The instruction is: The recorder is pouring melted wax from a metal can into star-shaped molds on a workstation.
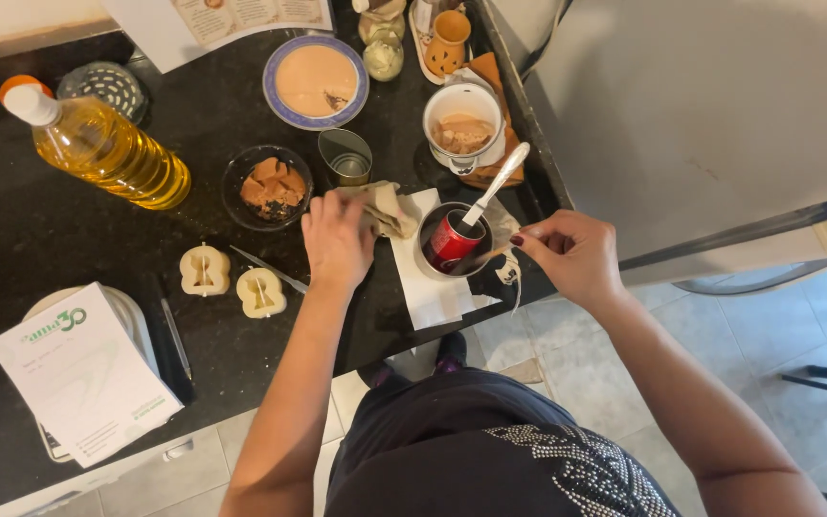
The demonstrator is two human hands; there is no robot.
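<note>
My left hand (337, 239) rests on the black counter (50, 220) and grips a crumpled beige cloth (385, 206) lying on a white paper sheet (428, 287). My right hand (567, 254) pinches a thin brown stick that reaches into a small dark pot (433, 225). Inside the pot stands a red can (450, 241) with a white spoon (498, 182) leaning out of it.
A dark bowl of brown chunks (268, 187), an empty tin (346, 158), a white mug (463, 120), a plate of beige paste (316, 81), an oil bottle (107, 144), two apple halves (232, 282), a knife (270, 270) and a white booklet (83, 373) crowd the counter. A grey appliance (701, 124) stands to the right.
</note>
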